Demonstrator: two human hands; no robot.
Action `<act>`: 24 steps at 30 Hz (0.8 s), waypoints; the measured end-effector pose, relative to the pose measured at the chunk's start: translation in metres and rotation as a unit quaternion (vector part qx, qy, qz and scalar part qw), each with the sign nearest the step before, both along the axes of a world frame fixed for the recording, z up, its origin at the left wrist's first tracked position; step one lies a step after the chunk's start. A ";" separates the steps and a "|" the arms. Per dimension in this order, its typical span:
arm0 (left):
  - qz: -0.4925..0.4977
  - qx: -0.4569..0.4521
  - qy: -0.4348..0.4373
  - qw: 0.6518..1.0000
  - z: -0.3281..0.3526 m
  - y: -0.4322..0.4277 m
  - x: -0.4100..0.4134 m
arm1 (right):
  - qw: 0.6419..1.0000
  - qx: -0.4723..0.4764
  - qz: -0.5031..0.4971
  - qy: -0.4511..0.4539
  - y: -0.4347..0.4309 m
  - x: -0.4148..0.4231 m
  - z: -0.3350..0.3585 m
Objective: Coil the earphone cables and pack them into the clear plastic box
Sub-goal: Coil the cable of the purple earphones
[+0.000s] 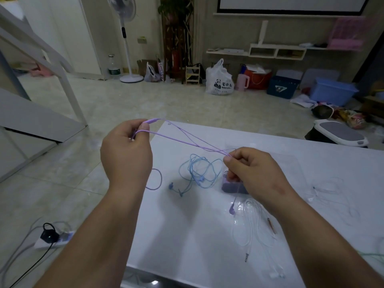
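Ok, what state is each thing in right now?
Purple earphone cable: stretched between both hands, not coiled.
Left hand: pinches the purple earphone cable.
Right hand: pinches the purple earphone cable.
Blue earphone cable: loose tangle on table.
White earphone cable: loose on table.
Clear plastic box: on table, partly hidden; lid unclear.

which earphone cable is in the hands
The purple cable, stretched between left hand and right hand; the blue cable and white cables lie on the table.
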State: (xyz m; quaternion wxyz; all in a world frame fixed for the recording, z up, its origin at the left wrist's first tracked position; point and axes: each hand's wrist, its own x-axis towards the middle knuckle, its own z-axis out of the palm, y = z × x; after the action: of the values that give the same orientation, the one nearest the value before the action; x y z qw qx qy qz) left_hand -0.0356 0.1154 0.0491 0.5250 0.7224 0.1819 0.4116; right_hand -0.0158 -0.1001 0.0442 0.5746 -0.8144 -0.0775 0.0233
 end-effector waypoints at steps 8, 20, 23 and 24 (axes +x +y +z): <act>0.010 -0.047 0.010 0.999 -0.005 0.003 0.002 | 0.999 0.004 -0.032 0.017 -0.003 -0.001 0.003; -0.072 0.062 0.202 0.975 -0.014 0.008 0.005 | 0.933 0.356 0.024 0.048 -0.003 0.000 0.009; -0.088 0.099 0.255 0.958 -0.016 0.008 0.007 | 0.940 0.337 0.027 0.049 -0.001 0.000 0.006; -0.088 0.109 0.269 0.953 -0.018 0.008 0.008 | 0.944 0.326 0.026 0.049 0.000 0.000 0.005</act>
State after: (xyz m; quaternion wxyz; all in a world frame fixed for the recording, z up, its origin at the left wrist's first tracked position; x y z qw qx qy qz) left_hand -0.0277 0.1235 0.0309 0.4089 0.8724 0.2059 0.1715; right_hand -0.0158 -0.1000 0.0488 0.8113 -0.5777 -0.0736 0.0516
